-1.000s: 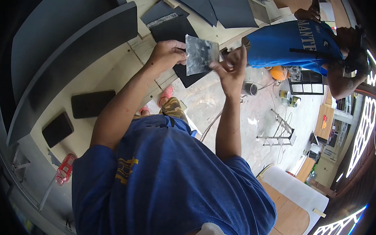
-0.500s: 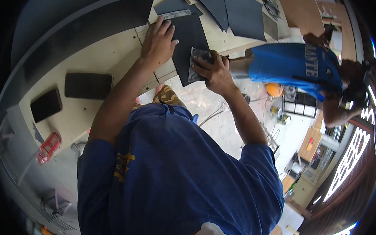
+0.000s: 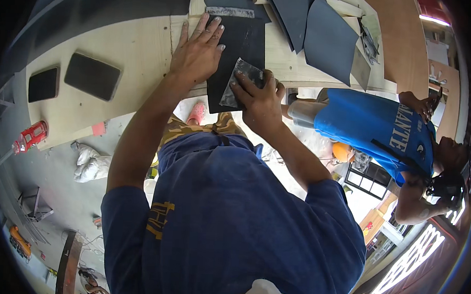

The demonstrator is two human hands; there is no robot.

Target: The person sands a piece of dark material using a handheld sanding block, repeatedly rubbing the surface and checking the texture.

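A long black sheet, which looks like sandpaper, lies on the pale wooden bench with its near end over the edge. My left hand rests flat on the sheet's left side, fingers spread and tips close to a whitish, worn strip at its far end. On the near part of the sheet is a thin, dusty dark square plate, tilted. My right hand grips it by its right side, fingers across its top and thumb hidden. Whether the plate presses on the sheet I cannot tell.
Several dark sheets lie at the far right of the bench. Two phone-like dark slabs and a red bottle-like object are at the left. A co-worker in a blue shirt stands to the right, beside the bench.
The view has turned, so the sheet appears straighter. My right hand has brought the plate from the sheet's right edge further onto its near part and tilted it. My left hand stays on the sheet.
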